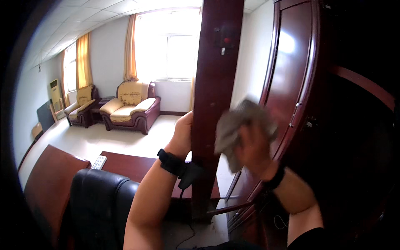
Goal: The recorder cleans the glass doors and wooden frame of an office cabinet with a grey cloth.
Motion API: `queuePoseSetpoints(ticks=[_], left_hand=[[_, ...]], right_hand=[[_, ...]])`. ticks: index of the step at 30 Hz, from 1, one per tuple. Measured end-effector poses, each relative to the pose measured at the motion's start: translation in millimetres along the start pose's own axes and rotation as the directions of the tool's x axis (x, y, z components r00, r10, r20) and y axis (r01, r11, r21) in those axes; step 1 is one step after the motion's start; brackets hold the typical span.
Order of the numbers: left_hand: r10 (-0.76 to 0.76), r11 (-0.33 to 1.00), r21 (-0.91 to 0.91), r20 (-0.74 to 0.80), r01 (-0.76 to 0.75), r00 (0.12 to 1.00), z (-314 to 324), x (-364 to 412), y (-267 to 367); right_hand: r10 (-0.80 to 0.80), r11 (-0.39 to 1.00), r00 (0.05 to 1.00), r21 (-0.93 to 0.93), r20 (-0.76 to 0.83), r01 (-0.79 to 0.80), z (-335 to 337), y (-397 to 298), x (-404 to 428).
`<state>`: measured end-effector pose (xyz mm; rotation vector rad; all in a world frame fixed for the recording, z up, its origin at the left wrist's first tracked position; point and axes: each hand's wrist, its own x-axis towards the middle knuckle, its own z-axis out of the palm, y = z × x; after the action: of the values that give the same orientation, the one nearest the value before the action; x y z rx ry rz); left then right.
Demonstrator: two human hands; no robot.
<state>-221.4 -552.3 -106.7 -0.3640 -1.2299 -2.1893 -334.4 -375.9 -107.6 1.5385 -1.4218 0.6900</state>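
Note:
A dark red wooden cabinet door [215, 93] stands open, seen nearly edge-on in the middle of the view. My left hand [184, 126] is at the door's left side, its fingers hidden behind the wood. With my right hand [254, 150] I hold a crumpled grey-brown cloth [247, 128], blurred, on the right side of the door. Whether the cloth touches the wood cannot be told. Both wrists wear black bands. Further right is another dark red cabinet door [290, 62] with a metal handle [295, 114].
The dark cabinet interior [353, 150] lies at the right. A black leather chair [97, 200] stands at the lower left, near a wooden desk [131, 164] with a white power strip or remote [99, 162] on it. Beyond are two worn armchairs [145, 120] by the windows.

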Motion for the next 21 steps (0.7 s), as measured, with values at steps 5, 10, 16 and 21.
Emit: queuePoseSetpoints(ticks=[5,10,16,21], left_hand=[[0.188,0.898,0.390,0.076,-0.202,0.979,-32,15,0],[0.121,0.962,0.239,0.047,-0.129,0.992,-26,23,-3],[0.087,0.991,0.096,0.046,-0.091,0.995,-19,16,5],[0.112,0.976,0.185,0.006,-0.112,0.994,-2,13,4]], right_hand=[[-0.050,0.955,0.990,0.297,0.134,0.008,61,-31,-111],[-0.139,0.951,0.938,0.306,0.318,0.038,61,-23,-148],[-0.217,0.960,0.976,0.184,0.016,0.211,4,-5,-45],[-0.045,0.981,0.990,0.184,-0.131,0.069,-37,36,65]])
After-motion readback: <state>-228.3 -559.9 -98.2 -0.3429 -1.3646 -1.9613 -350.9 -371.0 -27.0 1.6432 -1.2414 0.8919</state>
